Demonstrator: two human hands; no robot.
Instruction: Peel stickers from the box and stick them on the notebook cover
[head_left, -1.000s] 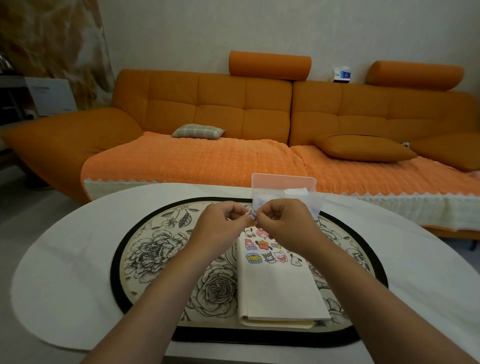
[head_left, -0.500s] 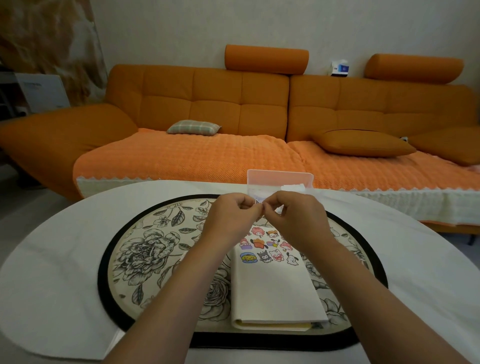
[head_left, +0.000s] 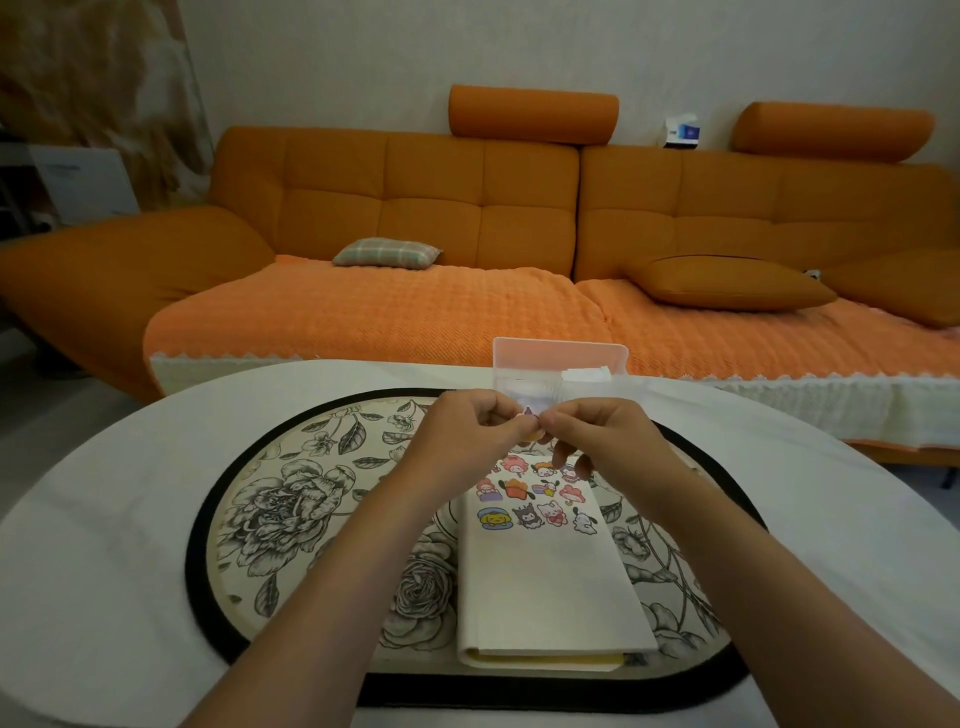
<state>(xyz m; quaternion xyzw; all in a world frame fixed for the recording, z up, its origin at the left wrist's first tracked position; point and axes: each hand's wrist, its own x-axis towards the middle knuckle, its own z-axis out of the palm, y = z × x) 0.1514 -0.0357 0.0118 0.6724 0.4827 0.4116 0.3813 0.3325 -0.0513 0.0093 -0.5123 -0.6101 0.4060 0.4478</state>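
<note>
A cream notebook (head_left: 545, 587) lies on the floral mat, its far end covered with several cartoon stickers (head_left: 535, 499). Above that end, my left hand (head_left: 462, 436) and my right hand (head_left: 608, 436) meet fingertip to fingertip, both pinching one small purple-topped sticker (head_left: 529, 413). Behind the hands stands a clear plastic sticker box (head_left: 558, 358) with its lid raised; its lower part is hidden by my fingers.
The oval floral mat with a black border (head_left: 291, 499) sits on a white oval table (head_left: 104, 493). An orange sofa (head_left: 467, 218) with cushions runs along the far side. A small blue-white box (head_left: 681, 131) rests on the sofa back.
Both hands stay together on the small sticker above the notebook's far end. My right hand's lower fingers have spread a little. The view has shifted slightly.
</note>
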